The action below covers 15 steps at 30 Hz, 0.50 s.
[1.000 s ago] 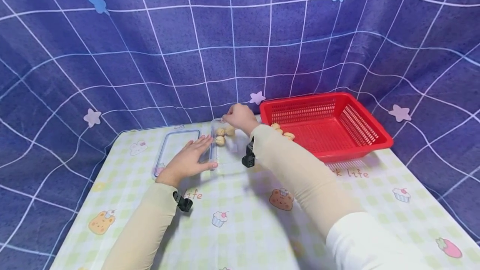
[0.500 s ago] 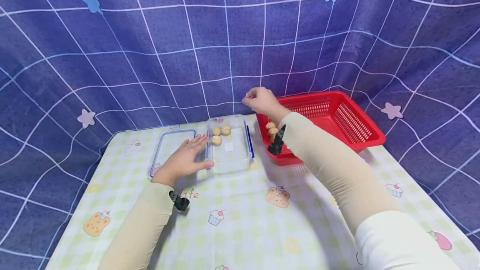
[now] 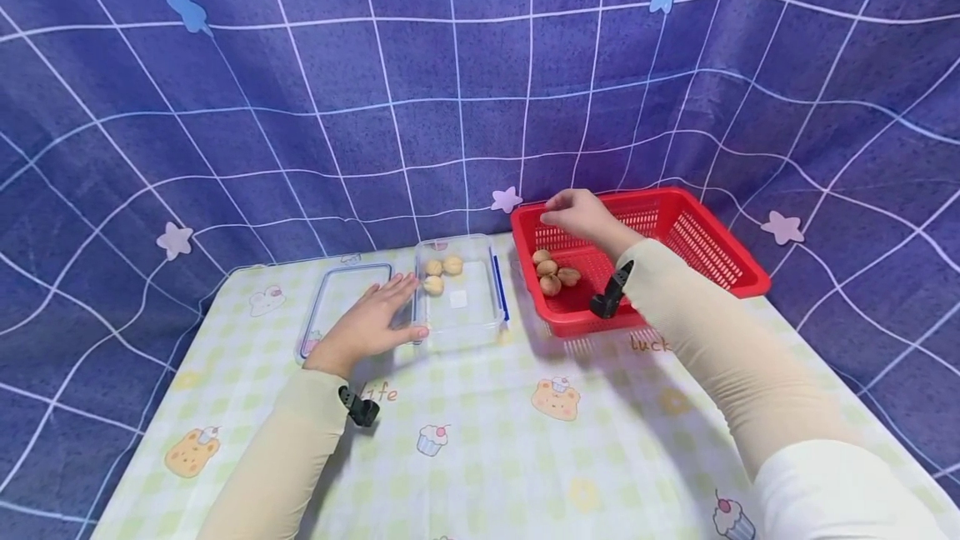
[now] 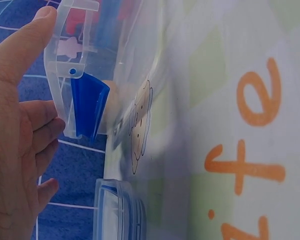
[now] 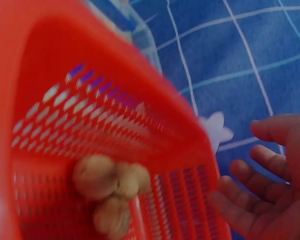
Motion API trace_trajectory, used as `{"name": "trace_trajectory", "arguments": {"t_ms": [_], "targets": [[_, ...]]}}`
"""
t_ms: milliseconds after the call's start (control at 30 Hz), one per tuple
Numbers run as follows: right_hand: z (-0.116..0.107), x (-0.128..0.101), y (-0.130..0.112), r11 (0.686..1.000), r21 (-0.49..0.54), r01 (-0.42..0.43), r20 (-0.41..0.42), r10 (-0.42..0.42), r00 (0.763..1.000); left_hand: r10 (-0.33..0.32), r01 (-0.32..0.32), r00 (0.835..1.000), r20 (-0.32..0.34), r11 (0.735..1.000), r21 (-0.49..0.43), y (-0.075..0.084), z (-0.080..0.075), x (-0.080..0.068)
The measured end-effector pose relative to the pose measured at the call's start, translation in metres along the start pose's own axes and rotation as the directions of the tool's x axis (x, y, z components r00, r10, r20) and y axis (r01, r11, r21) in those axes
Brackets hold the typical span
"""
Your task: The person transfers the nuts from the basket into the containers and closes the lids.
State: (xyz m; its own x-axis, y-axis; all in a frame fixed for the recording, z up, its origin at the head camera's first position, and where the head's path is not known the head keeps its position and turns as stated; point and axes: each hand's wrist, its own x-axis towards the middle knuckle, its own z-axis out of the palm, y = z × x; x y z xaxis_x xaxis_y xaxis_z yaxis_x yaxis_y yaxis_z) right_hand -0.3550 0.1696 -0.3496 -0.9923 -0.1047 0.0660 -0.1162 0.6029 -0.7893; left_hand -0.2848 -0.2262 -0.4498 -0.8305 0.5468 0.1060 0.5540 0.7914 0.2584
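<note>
A clear plastic container [image 3: 459,307] with a blue clasp [image 4: 87,112] stands on the table and holds three walnuts [image 3: 441,272] at its far end. My left hand [image 3: 372,319] lies flat with straight fingers against the container's left wall, its thumb at the front corner; the same left hand [image 4: 20,125] holds nothing. To the right, a red basket [image 3: 675,248] contains three walnuts [image 3: 553,272], also seen as a walnut cluster [image 5: 112,190]. My right hand [image 3: 573,215] hovers over the basket's back left corner. Its fingers [image 5: 257,187] are loosely curled and empty.
The container's clear lid [image 3: 341,307] with a blue seal lies flat left of the container, partly under my left hand. The table [image 3: 525,440] wears a pale checked cloth with cartoon prints. A blue grid-pattern curtain [image 3: 375,107] hangs close behind.
My right hand has moved from over the container's far end rightward to above the red basket. The left hand has stayed against the container.
</note>
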Motion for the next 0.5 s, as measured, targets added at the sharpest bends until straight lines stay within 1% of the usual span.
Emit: {"name": "trace_trajectory", "arguments": {"t_ms": [200,400,500], "targets": [[-0.003,0.001,0.025,0.998,0.026,-0.049,0.084,0.047,0.995,-0.007,0.007,1.0,0.003,1.0,0.008,0.0,0.0,0.0],[-0.004,0.002,0.045,0.991,0.045,-0.123,0.169,0.114,0.979,0.0,0.001,1.0,0.008,1.0,-0.007,0.003,-0.002,-0.001],[-0.007,0.003,0.051,0.989,0.058,-0.14,0.19,0.126,0.974,0.008,-0.008,1.0,-0.001,1.0,-0.006,0.002,-0.002,0.0]]}}
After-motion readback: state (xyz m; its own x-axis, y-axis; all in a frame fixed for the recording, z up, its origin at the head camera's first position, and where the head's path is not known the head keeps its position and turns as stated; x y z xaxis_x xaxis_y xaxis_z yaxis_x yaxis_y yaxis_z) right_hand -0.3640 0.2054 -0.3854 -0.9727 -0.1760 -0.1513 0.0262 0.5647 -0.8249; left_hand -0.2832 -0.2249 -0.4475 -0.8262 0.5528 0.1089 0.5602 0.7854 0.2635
